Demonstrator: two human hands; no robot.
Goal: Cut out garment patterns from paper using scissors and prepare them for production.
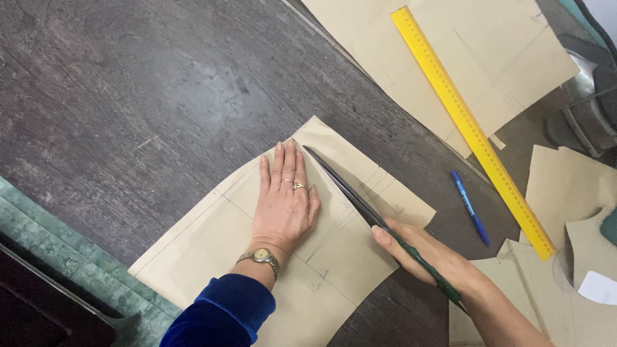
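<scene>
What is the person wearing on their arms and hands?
The left hand has two rings on its fingers and a small metal wristwatch with a round pale face. That arm wears a bright blue, velvety-looking sleeve that ends just below the watch. The right hand shows no rings or watch, and its forearm is bare, with no sleeve in view.

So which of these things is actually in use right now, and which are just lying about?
In use:
left hand, flat on the brown paper
right hand, holding scissors that cut it

Lying about:
yellow ruler
blue pen
other paper pieces
</scene>
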